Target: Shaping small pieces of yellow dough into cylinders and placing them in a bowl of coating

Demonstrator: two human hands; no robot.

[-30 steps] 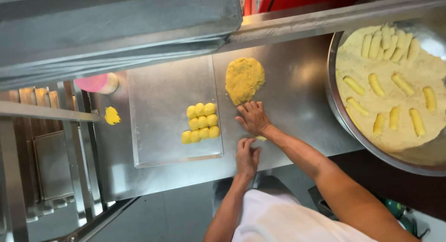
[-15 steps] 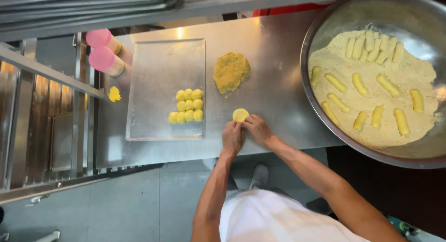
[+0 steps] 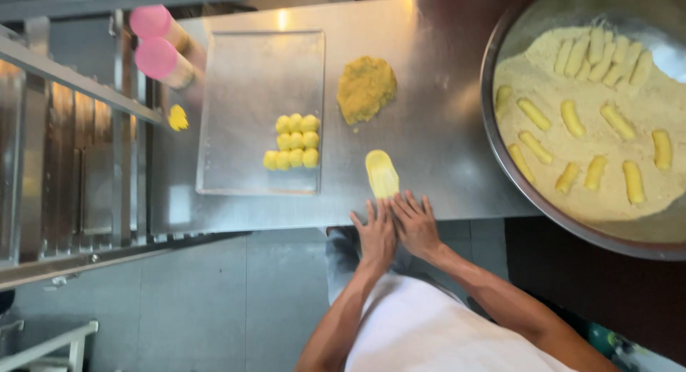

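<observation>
Flattened yellow dough piece (image 3: 381,174): lies on the steel tabletop (image 3: 443,93), just beyond the fingertips of both hands and just right of the baking tray (image 3: 243,79). It is an elongated oval, pressed thin, with its near end touching or almost touching the fingers.

Left hand (image 3: 374,235): flat, palm down, fingers extended toward the dough piece, resting at the near edge of the tabletop. It grasps nothing.

Right hand (image 3: 416,224): flat, palm down, fingers spread slightly, set directly beside the left hand so that the two touch along their inner sides. It grasps nothing.

Baking tray: rectangular, shallow, metal. It carries a cluster of small yellow dough balls (image 3: 293,142), packed in close rows near its right edge.

Mound of yellow crumb filling (image 3: 366,88): sits on the tabletop beyond the dough piece, just right of the tray.

Large round metal basin (image 3: 504,165): at the right side, filled with pale flour. Yellow dough logs (image 3: 572,118) lie scattered on the flour, well apart from the hands.

Two pink-capped containers (image 3: 157,47): stand at the far left corner of the tray. A small yellow scrap (image 3: 178,117) lies left of the tray.
</observation>
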